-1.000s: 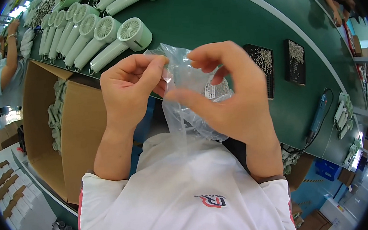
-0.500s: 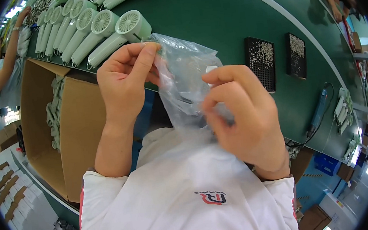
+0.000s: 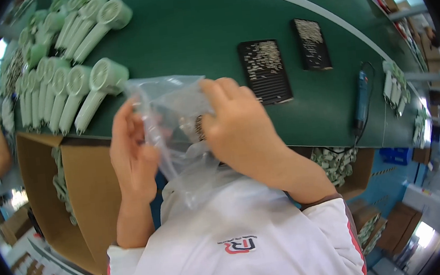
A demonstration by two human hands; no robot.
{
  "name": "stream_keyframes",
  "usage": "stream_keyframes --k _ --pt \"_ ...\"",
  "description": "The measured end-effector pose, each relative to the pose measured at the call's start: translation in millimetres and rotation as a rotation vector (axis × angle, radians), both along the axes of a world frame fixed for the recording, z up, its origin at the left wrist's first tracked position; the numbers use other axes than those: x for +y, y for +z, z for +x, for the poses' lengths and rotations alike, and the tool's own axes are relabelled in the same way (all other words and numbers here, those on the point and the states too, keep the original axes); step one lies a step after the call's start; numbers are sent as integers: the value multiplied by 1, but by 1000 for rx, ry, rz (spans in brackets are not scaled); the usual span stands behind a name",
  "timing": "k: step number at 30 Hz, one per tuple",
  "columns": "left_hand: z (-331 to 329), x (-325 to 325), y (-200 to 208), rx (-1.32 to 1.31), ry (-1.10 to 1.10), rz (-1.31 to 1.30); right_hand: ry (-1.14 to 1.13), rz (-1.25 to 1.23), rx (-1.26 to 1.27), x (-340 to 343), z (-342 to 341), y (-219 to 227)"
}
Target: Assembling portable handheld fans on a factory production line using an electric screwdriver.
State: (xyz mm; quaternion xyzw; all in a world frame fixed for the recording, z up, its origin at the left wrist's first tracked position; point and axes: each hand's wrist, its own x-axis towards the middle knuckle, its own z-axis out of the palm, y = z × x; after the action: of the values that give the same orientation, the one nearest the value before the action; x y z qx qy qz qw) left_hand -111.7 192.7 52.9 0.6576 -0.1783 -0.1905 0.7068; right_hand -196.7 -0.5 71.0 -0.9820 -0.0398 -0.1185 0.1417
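A clear plastic bag (image 3: 179,157) hangs between my hands, above the table's near edge and my shirt. My left hand (image 3: 133,161) has its fingers curled at the bag's left side, slightly blurred. On the other side my right hand (image 3: 240,127) is closed on the bag's upper right part, its fingertips partly hidden. A small brownish cluster of tiny pieces (image 3: 199,129) shows by the right thumb, too small to make out. Pale green handheld fans (image 3: 105,77) lie in rows at the left, the closest just beyond my left hand.
Two black trays of small screws (image 3: 266,74) (image 3: 311,44) lie on the green table (image 3: 183,29). A blue electric screwdriver (image 3: 362,97) with a cord is at the right. An open cardboard box (image 3: 91,176) holding pale parts stands at the left, near another person's arm (image 3: 1,148).
My view has shifted, so the trays and fans appear in different places. My right hand has moved in against the bag; the left has loosened from its pinch at the top corner to its side.
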Motion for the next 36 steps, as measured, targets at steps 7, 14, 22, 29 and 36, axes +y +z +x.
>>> stream_keyframes --k 7,14,22,29,36 --pt "-21 -9 -24 256 -103 134 -12 160 -102 0 5 -24" --pt "14 -36 -19 352 50 74 -86 243 -209 -22 28 -28" --pt "39 -49 -12 263 -109 57 -75 394 -298 -59 19 -19" --pt "5 -22 -2 -753 276 178 -119 565 -417 -93 -30 -13" --pt "-49 -77 -4 -997 -316 132 -162 753 -245 -85 -65 -13"
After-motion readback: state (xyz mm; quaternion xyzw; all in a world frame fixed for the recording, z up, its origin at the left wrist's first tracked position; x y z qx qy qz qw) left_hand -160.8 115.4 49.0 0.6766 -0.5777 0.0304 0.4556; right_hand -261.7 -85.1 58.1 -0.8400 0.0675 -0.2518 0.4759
